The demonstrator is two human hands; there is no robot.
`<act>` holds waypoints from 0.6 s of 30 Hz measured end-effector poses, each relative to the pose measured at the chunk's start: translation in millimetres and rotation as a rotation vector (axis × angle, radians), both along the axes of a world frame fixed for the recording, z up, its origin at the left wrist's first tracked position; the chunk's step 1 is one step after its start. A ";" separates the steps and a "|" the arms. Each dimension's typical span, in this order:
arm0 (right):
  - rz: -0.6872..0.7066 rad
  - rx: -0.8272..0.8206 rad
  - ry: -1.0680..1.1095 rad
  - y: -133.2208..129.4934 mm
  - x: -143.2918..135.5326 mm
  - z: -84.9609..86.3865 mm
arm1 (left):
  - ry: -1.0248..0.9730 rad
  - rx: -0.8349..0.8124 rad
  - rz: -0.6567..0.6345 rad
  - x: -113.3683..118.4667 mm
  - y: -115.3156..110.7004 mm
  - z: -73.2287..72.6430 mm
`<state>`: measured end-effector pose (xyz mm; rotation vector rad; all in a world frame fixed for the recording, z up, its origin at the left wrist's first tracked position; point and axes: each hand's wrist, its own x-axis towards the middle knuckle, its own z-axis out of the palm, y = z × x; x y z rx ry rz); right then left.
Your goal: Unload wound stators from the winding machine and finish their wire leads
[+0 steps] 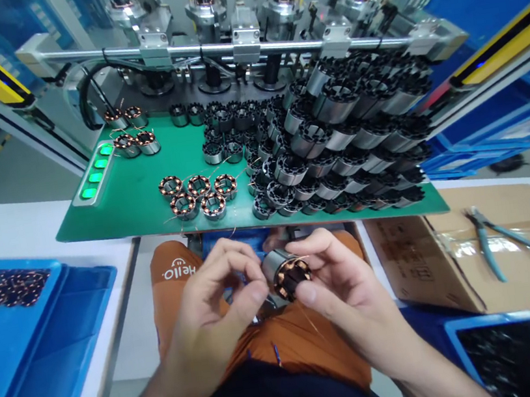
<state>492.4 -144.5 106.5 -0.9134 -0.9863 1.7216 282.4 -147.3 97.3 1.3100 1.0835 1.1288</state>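
Lower centre, the right hand (pixel 339 273) pinches a copper-wound stator (pixel 275 264), stiff, probably light, best held by its metal shell, sparing the delicate wire (pixel 312 324). The left hand (pixel 224 296) curls narrow alongside, possible strand impossible to make out; fingers hide the stator's right edge.

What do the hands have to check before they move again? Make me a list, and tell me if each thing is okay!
1. Right hand holding the copper-wound ring: ok.
2. Loose copper wire tucked in: not ok, it dangles below the ring.
3. Left hand gripping the wire: cannot tell, its fingertips are pinched close beside the ring.
4. Front wound rings upright on the green board: ok.
5. Pliers in a hand: not ok, they lie on the cardboard box.
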 end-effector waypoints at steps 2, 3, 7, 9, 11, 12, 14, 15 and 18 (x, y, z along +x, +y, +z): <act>0.031 -0.012 0.063 -2.8 7.1 -2.4 | -0.119 -0.138 -0.035 -0.3 -2.3 -17.5; 0.038 -0.009 0.077 -4.2 10.6 -2.8 | -0.146 -0.184 -0.012 -1.8 -2.8 -25.4; 0.077 -0.006 0.047 -7.0 15.6 0.6 | -0.083 -0.156 0.095 -11.1 0.8 -30.8; 0.122 -0.017 0.056 -7.0 12.8 1.6 | -0.043 -0.085 0.035 -14.5 4.8 -17.5; 0.153 -0.014 0.042 -7.6 9.6 -0.5 | -0.036 -0.049 -0.062 -16.3 9.1 -1.7; 0.160 -0.009 0.022 -8.4 8.4 -2.5 | -0.040 -0.049 -0.100 -16.8 11.0 5.0; 0.161 0.006 -0.030 -11.0 7.2 -7.9 | -0.037 -0.055 -0.144 -17.1 13.8 14.1; 0.157 0.013 -0.049 -12.7 6.9 -10.9 | -0.022 -0.052 -0.153 -16.8 14.4 16.4; 0.130 0.035 -0.042 -17.5 5.6 -17.5 | 0.010 -0.055 -0.157 -14.1 12.3 14.2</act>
